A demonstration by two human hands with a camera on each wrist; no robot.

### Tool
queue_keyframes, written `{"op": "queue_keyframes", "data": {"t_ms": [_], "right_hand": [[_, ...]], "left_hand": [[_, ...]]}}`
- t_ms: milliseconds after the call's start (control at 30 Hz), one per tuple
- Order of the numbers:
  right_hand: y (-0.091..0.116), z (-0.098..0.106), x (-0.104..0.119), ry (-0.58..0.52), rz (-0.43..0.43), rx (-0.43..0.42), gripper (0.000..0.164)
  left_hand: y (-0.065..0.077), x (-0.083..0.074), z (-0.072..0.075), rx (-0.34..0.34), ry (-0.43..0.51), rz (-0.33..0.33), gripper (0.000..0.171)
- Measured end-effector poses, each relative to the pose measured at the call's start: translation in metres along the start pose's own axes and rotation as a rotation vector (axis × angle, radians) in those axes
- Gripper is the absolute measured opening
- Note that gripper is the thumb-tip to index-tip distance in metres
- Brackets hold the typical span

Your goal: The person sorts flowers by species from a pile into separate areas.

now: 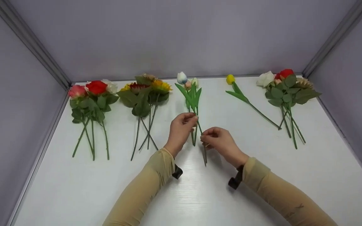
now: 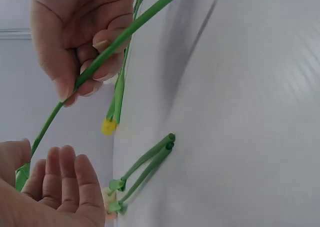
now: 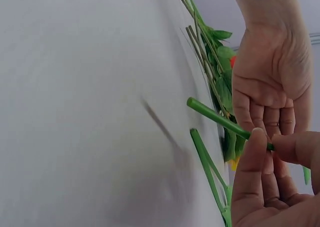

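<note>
From my end I see a white surface [image 1: 74, 194] under everything. Above it, the left hand [image 1: 181, 131] pinches a tulip [image 2: 125, 39] near its leaves [image 2: 22, 177], while the right hand [image 1: 220, 141] grips the stem [image 3: 217, 117] lower down, thumb against forefinger. I judge it artificial: light, springy, and smooth enough to roll between the fingers. I'd take it by the bare stem; the leaves could fold, and the bloom [image 1: 182, 78], apparently the white-and-blue one, could dent.

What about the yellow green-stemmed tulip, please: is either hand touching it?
No, the yellow tulip lies apart from the left hand and the right hand.
</note>
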State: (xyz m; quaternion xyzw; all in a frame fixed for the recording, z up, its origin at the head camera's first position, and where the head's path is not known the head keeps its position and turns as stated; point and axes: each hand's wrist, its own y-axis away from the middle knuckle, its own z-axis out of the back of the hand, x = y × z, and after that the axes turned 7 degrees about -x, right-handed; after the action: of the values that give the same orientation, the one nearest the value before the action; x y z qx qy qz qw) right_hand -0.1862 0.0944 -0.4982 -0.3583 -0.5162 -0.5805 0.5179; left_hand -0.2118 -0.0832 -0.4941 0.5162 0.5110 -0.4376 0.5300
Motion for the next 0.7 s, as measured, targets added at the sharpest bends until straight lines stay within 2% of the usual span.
{"op": "queue_keyframes", "data": {"t_ms": [167,433,700], "right_hand": [[0.006,-0.012,-0.005,-0.023,-0.001,0.003,0.026],[0.017,-0.020,-0.013,-0.088,-0.039,0.064,0.026],[0.016,-0.021,-0.017,-0.079,-0.035,0.036,0.023]], "left_hand": [[-0.001,0.003,0.004,-0.009,0.047,0.023,0.024],[-0.004,0.001,0.009,0.005,0.086,0.041,0.029],[-0.006,0.001,0.008,0.030,0.069,0.048,0.032]]}}
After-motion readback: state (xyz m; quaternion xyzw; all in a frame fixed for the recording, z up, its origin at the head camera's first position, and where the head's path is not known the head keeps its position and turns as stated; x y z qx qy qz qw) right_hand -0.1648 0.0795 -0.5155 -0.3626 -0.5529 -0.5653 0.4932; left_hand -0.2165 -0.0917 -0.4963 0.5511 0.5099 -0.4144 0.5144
